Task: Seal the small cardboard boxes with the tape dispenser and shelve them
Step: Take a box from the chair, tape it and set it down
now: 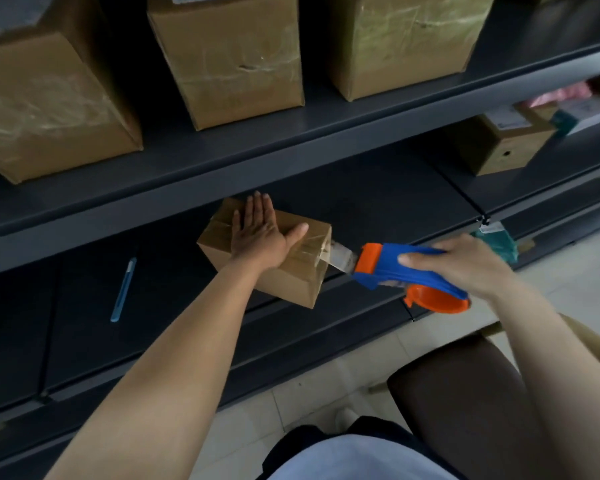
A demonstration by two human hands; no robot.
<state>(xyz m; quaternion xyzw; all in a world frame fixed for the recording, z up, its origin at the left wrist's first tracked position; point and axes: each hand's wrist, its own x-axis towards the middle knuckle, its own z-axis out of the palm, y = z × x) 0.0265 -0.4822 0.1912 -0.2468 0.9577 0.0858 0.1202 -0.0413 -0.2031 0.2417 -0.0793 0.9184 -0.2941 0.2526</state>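
Note:
A small cardboard box (291,278) lies on the lower dark shelf (378,202). My left hand (260,233) presses flat on its top with straight fingers. My right hand (465,263) grips the blue and orange tape dispenser (395,268) just right of the box. A strip of clear tape (342,258) runs from the dispenser's mouth to the box's right end, and shiny tape lies along the top of the box.
A blue utility knife (123,289) lies on the same shelf to the left. Larger taped boxes (232,60) stand on the shelf above. Another box (506,147) sits on the shelf at the right. A dark stool (465,393) stands on the tiled floor below.

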